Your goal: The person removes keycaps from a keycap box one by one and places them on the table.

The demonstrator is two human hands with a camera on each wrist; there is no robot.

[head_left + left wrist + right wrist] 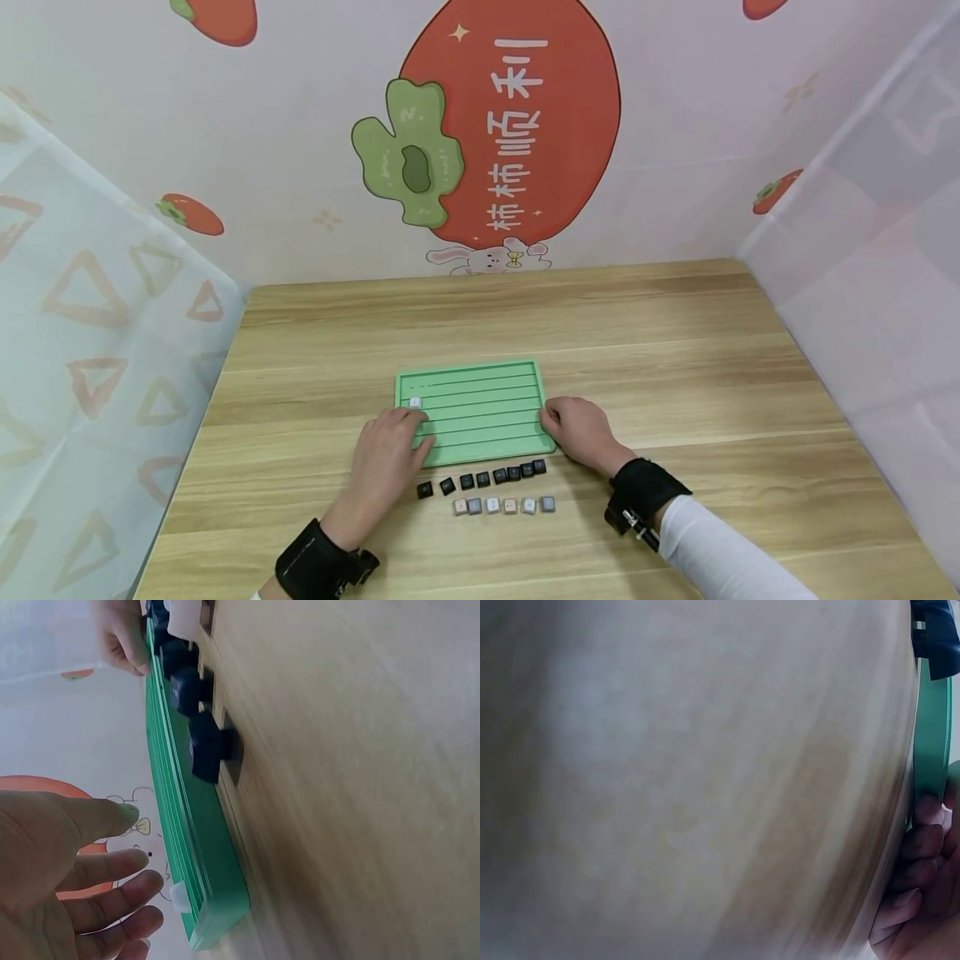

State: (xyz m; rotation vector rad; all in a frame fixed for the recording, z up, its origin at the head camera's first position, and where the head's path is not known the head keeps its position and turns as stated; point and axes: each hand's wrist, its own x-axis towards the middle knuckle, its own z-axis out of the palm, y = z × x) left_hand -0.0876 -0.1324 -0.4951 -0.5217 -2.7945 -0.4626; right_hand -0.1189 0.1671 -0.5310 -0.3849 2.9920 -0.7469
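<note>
A green grooved board [483, 410] lies on the table. One white keycap [415, 402] sits in a groove near its upper left corner. My left hand [382, 457] is over the board's left side, just below that keycap. In the left wrist view its fingers [124, 896] are spread and loosely bent, with nothing between them and the thumb. At the board's right edge my right hand [585, 429] grips the rim. In the right wrist view the curled fingers [919, 844] are against the board's edge.
Below the board runs an uneven row of several black keycaps [483, 479]. A second row of several white, grey and beige keycaps [492, 505] lies nearer to me. The wooden table [675, 350] meets a printed backdrop [660, 200] at the back, with pale cloth sheets [112, 350] at both sides.
</note>
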